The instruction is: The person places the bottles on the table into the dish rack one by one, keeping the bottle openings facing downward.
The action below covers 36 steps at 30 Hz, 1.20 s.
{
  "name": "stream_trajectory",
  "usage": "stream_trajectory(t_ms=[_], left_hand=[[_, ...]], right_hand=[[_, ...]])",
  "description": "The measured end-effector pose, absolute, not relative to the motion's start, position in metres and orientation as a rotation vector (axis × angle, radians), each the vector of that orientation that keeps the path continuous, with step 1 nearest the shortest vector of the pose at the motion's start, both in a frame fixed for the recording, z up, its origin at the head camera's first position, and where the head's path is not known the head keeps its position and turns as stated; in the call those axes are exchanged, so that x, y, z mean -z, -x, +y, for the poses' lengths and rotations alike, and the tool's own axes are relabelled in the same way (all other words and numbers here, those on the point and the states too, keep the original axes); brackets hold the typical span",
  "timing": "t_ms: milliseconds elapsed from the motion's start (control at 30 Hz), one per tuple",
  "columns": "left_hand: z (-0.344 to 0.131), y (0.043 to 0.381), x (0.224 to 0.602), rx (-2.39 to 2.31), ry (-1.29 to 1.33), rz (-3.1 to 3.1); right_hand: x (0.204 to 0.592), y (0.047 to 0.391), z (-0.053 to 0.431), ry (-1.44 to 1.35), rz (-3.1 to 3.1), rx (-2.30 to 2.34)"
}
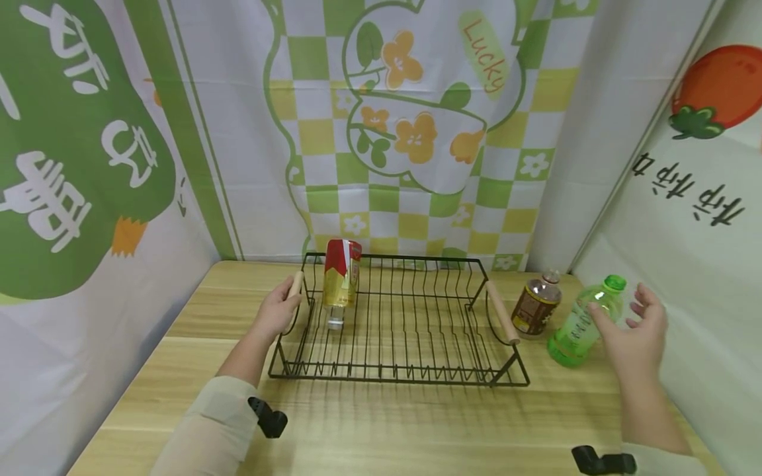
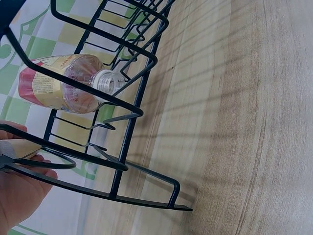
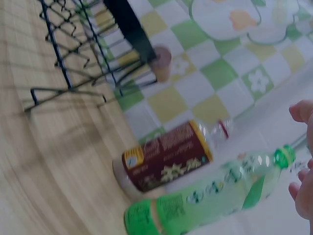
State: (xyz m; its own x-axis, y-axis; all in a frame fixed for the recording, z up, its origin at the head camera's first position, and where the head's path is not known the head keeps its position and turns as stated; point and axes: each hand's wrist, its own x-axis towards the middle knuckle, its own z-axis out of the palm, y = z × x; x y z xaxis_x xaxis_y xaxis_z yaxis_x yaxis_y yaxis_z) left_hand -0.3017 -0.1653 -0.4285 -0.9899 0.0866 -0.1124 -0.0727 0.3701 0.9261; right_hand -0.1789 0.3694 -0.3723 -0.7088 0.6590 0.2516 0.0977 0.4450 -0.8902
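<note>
My left hand (image 1: 276, 312) grips the left wooden handle (image 1: 296, 284) of a black wire dish rack (image 1: 399, 381). Inside the rack, near that handle, a clear plastic bottle (image 1: 341, 277) with a red and yellow label lies with its neck toward me; its uncapped mouth shows in the left wrist view. On the right, my right hand (image 1: 635, 340) is beside a green-tinted bottle (image 1: 576, 334) with a green cap, thumb and fingers spread apart. In the right wrist view, the fingertips (image 3: 302, 111) are near the cap, with a gap between. That bottle stands upright on the table.
A bottle with a brown label (image 1: 538, 305) stands between the rack and the green bottle. The rack's right wooden handle (image 1: 503, 312) is close to it. Printed curtains (image 1: 417, 225) hang behind the wooden table (image 1: 357, 430) and along both sides.
</note>
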Motion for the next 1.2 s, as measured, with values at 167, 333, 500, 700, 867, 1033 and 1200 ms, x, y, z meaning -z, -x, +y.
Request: stream_trajectory(t_ms=[167,333,500,700,867,1033,1200], left_hand=[[-0.165,0.302,0.428,-1.689,-0.017,2.482],[-0.164,0.301,0.428,-1.680,-0.023,2.490],[-0.164,0.300,0.427,-1.682,-0.024,2.491],[-0.164,0.299,0.426,-1.681,-0.023,2.501],[-0.164,0.299,0.425,-1.668,-0.023,2.509],[-0.164,0.300,0.426,-1.658,-0.020,2.512],[-0.164,0.302,0.427,-1.661,-0.012,2.508]], right_hand=[[0.383,0.178,0.386,0.693,-2.187,-1.284],[0.398,0.182,0.398,0.715,-2.252,-1.312],[0.408,0.189,0.404,0.677,-2.294,-1.325],[0.415,0.195,0.408,0.659,-2.332,-1.333],[0.419,0.200,0.410,0.670,-2.366,-1.344],[0.419,0.205,0.412,0.670,-2.392,-1.371],[0.421,0.209,0.413,0.703,-2.405,-1.399]])
